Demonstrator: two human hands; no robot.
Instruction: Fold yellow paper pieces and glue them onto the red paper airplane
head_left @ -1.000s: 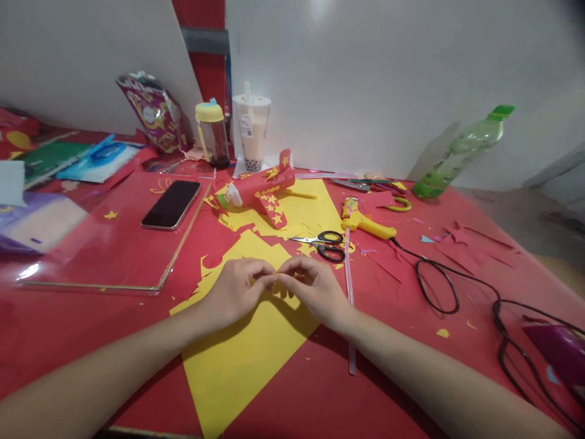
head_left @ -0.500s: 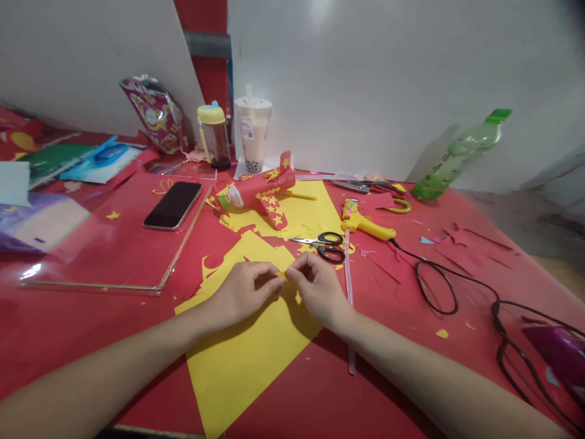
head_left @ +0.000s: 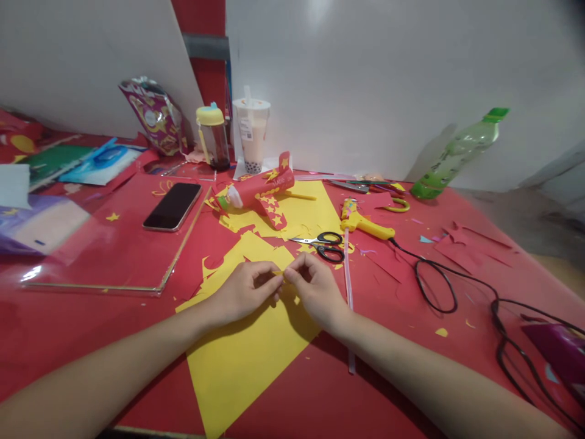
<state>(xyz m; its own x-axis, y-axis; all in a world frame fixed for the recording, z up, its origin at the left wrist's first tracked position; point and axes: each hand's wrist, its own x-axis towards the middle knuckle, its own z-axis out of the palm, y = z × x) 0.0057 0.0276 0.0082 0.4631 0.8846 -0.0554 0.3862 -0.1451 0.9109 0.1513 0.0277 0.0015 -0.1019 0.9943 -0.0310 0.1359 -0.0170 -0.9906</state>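
Note:
Both hands meet above a large yellow paper sheet (head_left: 237, 372). My left hand (head_left: 251, 289) pinches a small yellow paper piece (head_left: 278, 273) between thumb and fingers. My right hand (head_left: 315, 289) is closed in a pinch at the piece's right end, its fingertips almost touching those of the left. The piece's shape is mostly hidden by the fingers. Just beyond the hands lie black-handled scissors (head_left: 329, 246), slightly apart. Behind them, a red paper model with yellow stars (head_left: 260, 194) rests on another yellow sheet (head_left: 320, 204).
A yellow glue gun (head_left: 370, 227) with a black cable (head_left: 429, 262) lies right, near a green-capped bottle (head_left: 457, 152). A phone (head_left: 172, 206) rests on a clear-wrapped pack (head_left: 114, 256) at left. A milk tea cup (head_left: 253, 134) and yellow-lidded bottle (head_left: 214, 137) stand behind.
My hands stay close together over the sheet, with only a slight shift of the fingers. The view has moved very slightly.

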